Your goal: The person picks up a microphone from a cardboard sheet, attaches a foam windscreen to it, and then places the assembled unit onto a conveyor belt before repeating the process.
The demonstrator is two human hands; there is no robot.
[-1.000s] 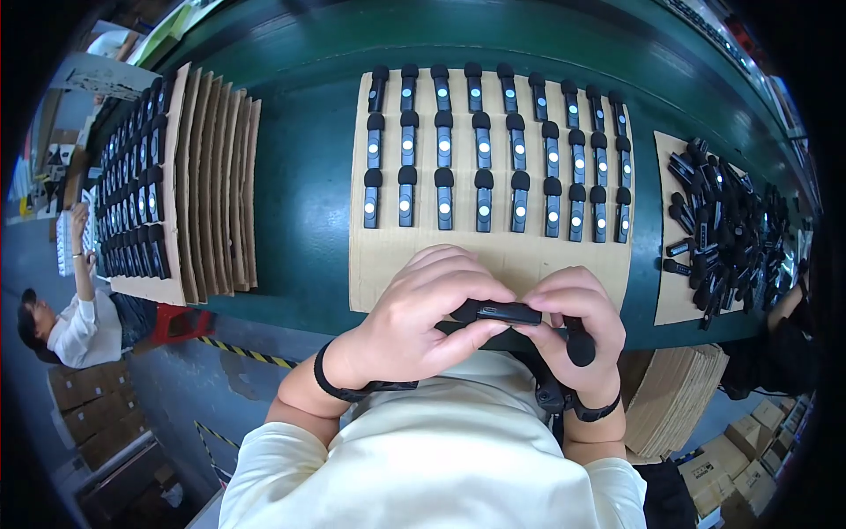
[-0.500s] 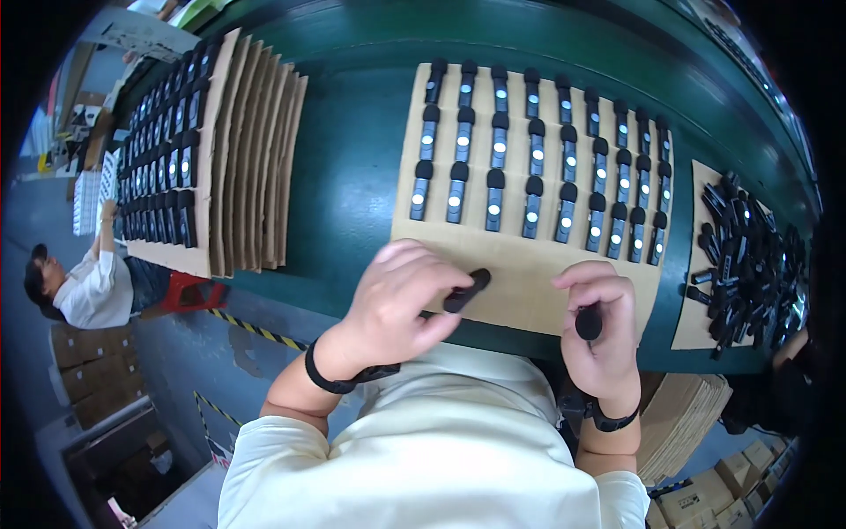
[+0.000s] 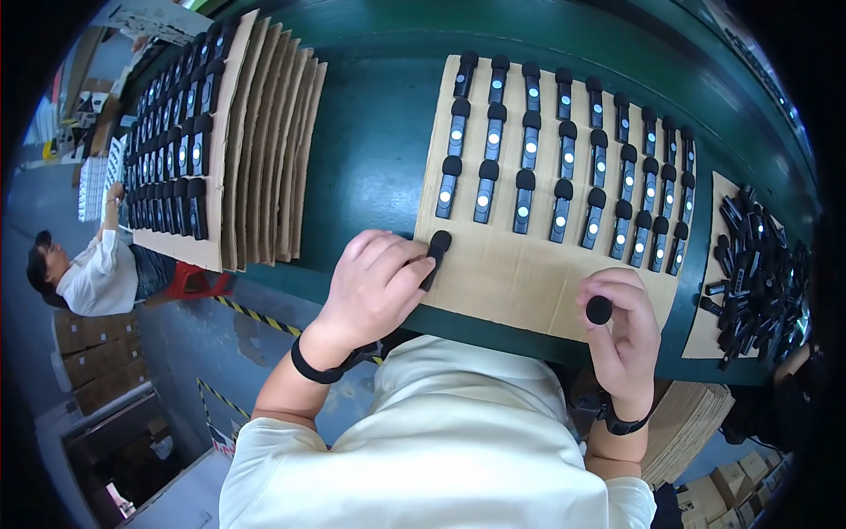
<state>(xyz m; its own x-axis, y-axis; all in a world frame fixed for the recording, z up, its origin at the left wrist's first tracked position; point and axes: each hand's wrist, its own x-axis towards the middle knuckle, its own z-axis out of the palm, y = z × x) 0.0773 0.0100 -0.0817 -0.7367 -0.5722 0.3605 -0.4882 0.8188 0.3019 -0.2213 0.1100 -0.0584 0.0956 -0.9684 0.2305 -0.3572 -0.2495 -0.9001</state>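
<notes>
The left hand (image 3: 379, 286) has its grip pinched on a black device (image 3: 440, 242), thumb and fingertips around its body, the foam-capped end pointing up and away. Whether that device bears its full weight on the cardboard sheet (image 3: 529, 291) beneath, near its left edge, I cannot tell. To the right of this grip and well apart, the right hand (image 3: 624, 331) has its grip curled around a second device (image 3: 599, 309); only the round foam cap shows between thumb and forefinger, the rest being hidden.

Just beyond the left grip, three rows of capped devices (image 3: 524, 201) are laid out, nine to a row, caps away from the person. By the look of it those rows are complete, while a fourth, nearest row has only the piece in the left grip at its left end.

Farther out, to the right of the right grip, a jumbled pile (image 3: 758, 273) of similar pieces remains unsorted. Far left of the left grip, a stack of cardboard sheets (image 3: 291, 159) on the green table (image 3: 370, 167) carries finished-looking rows.
</notes>
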